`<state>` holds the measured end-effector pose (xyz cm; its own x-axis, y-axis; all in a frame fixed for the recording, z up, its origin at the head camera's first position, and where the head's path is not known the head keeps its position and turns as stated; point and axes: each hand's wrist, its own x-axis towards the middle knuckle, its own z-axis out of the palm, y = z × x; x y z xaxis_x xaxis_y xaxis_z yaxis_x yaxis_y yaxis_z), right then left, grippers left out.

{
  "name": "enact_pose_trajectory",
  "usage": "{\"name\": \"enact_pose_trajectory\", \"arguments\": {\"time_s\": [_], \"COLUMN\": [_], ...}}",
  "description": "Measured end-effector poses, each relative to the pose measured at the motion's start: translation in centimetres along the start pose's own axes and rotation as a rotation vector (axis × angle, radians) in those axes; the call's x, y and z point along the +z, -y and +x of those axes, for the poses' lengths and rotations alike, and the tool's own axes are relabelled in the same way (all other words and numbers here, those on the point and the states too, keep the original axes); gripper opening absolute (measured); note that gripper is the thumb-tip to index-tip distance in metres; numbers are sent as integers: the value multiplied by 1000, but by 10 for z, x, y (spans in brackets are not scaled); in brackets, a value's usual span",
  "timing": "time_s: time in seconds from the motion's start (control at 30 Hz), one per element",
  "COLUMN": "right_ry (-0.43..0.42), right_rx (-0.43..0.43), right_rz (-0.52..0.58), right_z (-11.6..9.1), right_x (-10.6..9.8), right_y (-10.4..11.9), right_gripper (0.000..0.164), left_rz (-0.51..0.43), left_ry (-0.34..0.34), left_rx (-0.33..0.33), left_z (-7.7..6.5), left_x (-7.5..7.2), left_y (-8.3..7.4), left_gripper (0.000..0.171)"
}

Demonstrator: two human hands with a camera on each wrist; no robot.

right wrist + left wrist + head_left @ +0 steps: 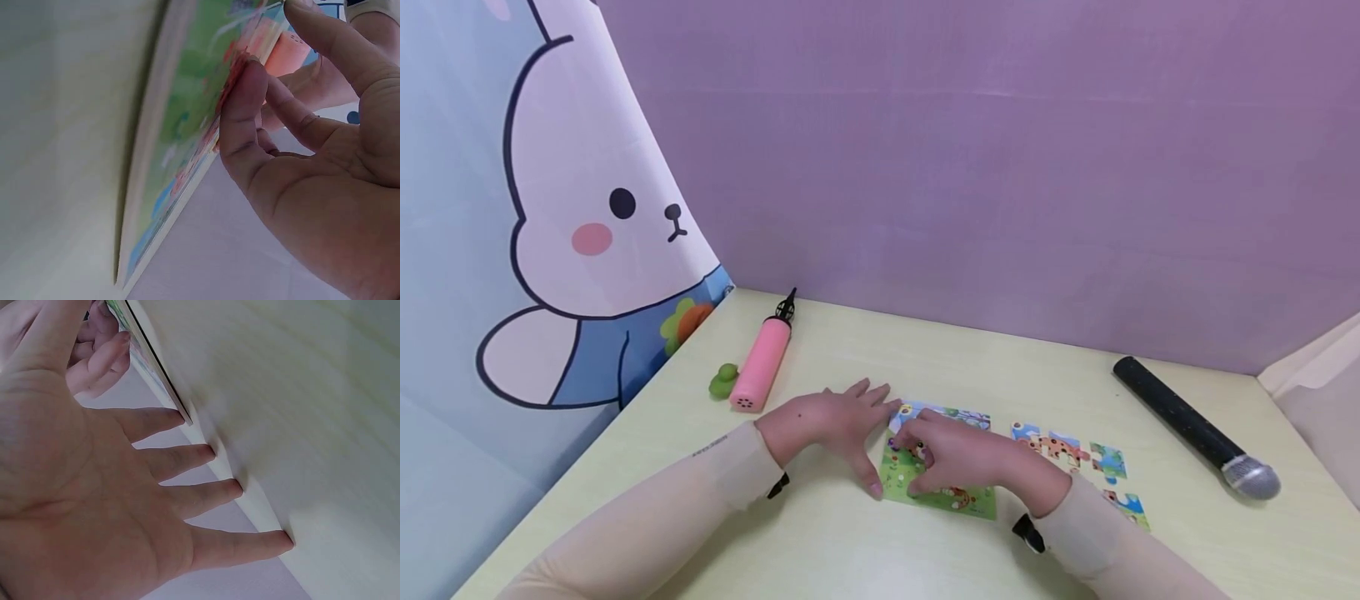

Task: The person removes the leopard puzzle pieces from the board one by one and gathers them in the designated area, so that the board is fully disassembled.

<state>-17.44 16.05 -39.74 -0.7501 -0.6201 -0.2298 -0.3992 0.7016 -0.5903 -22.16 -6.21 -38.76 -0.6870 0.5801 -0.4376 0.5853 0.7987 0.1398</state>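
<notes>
A flat jigsaw puzzle board (977,502) with a green meadow picture lies on the table. My left hand (842,421) spreads its fingers beside the board's left side; in the left wrist view, one fingertip (178,417) touches its edge and the others touch the tabletop. My right hand (958,454) is over the board, its fingers bent and relaxed. A fingertip (247,81) touches the picture in the right wrist view, and no loose piece shows between finger and thumb. The right hand covers part of the picture. Several loose puzzle pieces (1063,447) lie to the right.
A pink hand pump (763,362) with a black nozzle lies at the back left, beside a small green toy (724,381). On the right lies a black microphone (1180,412) with a silver head. A purple cloth (962,183) hangs behind the table (850,333).
</notes>
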Motion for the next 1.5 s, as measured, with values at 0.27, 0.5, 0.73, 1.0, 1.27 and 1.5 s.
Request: {"name": "enact_pose_trajectory", "arguments": {"time_s": [0.27,0.5,0.73,1.0,1.27,1.5], "right_ry": [0,11,-9,5,2,-13], "right_rx": [36,50,62,58,60,50], "right_rz": [-3,26,17,18,101,124], "right_z": [2,3,5,8,8,6], "right_x": [0,-2,-1,-1,-1,-1], "right_y": [1,4,1,-1,-1,1], "right_gripper": [47,39,50,47,52,51], "left_rz": [2,-3,7,8,8,9], "left_ry": [6,6,7,20,18,16], "left_rx": [-10,-12,-14,-12,-6,-3], "left_z": [0,0,0,0,-1,2], "left_x": [0,-1,-2,-1,-1,1], "left_y": [-2,-2,-2,-2,-1,1], "left_gripper": [135,135,135,135,136,137]}}
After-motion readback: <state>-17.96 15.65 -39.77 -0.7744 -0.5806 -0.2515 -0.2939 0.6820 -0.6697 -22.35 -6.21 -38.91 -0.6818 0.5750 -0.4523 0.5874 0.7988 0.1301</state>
